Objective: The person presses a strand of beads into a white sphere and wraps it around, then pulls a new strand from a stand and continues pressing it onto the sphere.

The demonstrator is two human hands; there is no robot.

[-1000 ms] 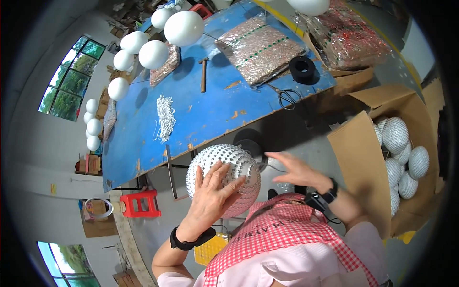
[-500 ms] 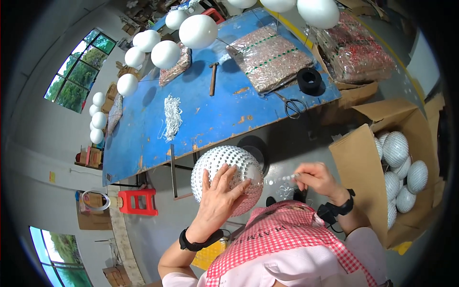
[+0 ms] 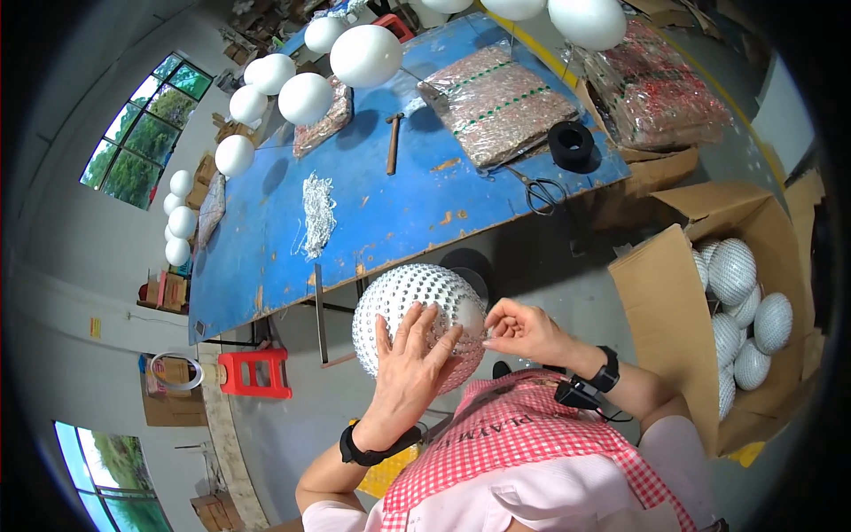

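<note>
A large white ball (image 3: 412,288), studded with rows of shiny silver beads, sits before me below the table's near edge. A smooth patch without beads shows on its right side. My left hand (image 3: 412,350) is spread over the front of the ball, fingers and thumb pressed to its surface, holding it. Close to the ball's right side, my right hand (image 3: 525,330) is closed in a pinch on a thin strand of clear beads, mostly hidden by the fingers. What supports the ball underneath cannot be seen.
On the blue table (image 3: 257,239) lie a silver bead bundle (image 3: 317,215), a hammer (image 3: 394,146), scissors (image 3: 539,191), black tape (image 3: 572,145) and bagged beads (image 3: 501,106). White balls (image 3: 366,56) hang above. A carton (image 3: 656,297) of beaded balls stands right; a red stool (image 3: 255,373) left.
My right hand has moved left to the ball's side; the bead strand that stretched between them is now short and mostly hidden. My left hand keeps its place on the ball.
</note>
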